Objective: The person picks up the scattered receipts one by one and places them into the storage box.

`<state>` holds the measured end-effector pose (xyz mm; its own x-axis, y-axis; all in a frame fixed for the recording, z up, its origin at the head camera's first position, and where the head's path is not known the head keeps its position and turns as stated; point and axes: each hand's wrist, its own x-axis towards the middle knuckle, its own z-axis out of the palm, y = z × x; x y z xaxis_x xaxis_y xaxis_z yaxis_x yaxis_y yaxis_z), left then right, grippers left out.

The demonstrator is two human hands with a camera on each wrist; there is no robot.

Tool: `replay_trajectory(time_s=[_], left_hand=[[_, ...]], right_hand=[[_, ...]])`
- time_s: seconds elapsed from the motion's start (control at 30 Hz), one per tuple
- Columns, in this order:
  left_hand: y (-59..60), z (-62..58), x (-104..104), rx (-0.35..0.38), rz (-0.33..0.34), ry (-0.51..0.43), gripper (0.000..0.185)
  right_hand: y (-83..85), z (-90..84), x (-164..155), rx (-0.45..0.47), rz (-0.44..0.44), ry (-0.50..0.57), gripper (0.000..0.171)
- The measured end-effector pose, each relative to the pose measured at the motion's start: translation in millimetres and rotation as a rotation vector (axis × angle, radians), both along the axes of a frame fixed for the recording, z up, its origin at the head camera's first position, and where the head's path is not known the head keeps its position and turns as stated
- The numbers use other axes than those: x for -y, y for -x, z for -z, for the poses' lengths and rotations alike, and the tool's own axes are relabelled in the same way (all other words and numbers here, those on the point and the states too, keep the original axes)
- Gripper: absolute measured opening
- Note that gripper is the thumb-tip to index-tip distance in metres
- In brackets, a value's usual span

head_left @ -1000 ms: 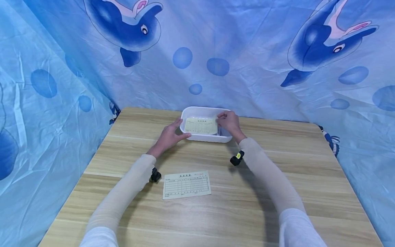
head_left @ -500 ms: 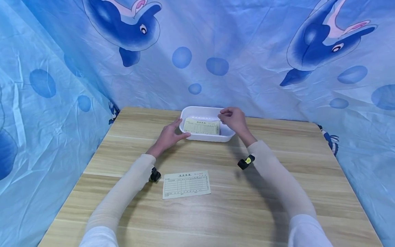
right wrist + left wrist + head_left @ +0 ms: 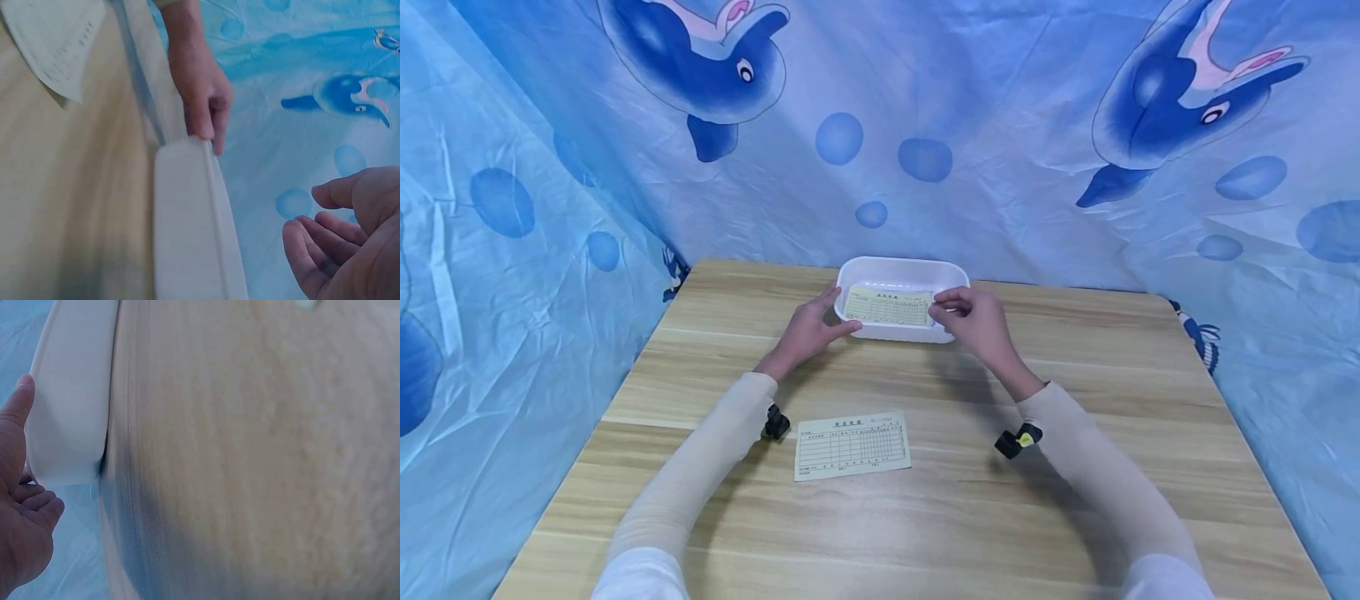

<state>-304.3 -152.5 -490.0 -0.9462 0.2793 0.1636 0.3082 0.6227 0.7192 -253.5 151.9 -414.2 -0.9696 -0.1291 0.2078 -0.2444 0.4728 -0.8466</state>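
Item: white tray point(image 3: 901, 268), oblong with rounded corners, standing at the far middle of a wooden table point(image 3: 1075, 467), near the back edge. Contents: one yellowish printed slip point(image 3: 888, 306), lying inside the tray along its near side, text face up. Left hand point(image 3: 808, 332): set against the tray's left end, thumb along the near wall, fingers extended at the rim; the left wrist view shows the thumb tip touching the white wall point(image 3: 72, 394) and the other fingers point(image 3: 37, 506) loosely curled beside it, gripping nothing. Right hand point(image 3: 976, 320): at the tray's right near corner, fingertips meeting close to the slip's right edge; whether they pinch the slip cannot be told from the head view, and the right wrist view shows the palm point(image 3: 350, 237) open with fingers slack, apart from the tray rim point(image 3: 194, 225). The two hands stand apart, one at each end of the tray. Second slip point(image 3: 853, 446): same printed form, lying flat on the table nearer the person, between the forearms, well apart from the tray. Both forearms in pale sleeves, a small black camera point(image 3: 777, 423) strapped under each wrist. Surroundings: blue cloth point(image 3: 1000, 167) with dolphin and bubble print, hung behind and on both sides of the table.
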Motion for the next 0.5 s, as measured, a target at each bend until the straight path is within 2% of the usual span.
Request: replay_trajectory(time_s=[0.27, 0.5], left_hand=[[-0.2, -0.6, 0.7, -0.001, -0.001, 0.003, 0.097], [2.0, 0.7, 0.7, 0.001, 0.004, -0.003, 0.098]], right_hand=[[-32.2, 19.5, 5.8, 0.007, -0.019, -0.025, 0.021], [-56.5, 37.9, 11.6, 0.097, -0.074, -0.002, 0.024]])
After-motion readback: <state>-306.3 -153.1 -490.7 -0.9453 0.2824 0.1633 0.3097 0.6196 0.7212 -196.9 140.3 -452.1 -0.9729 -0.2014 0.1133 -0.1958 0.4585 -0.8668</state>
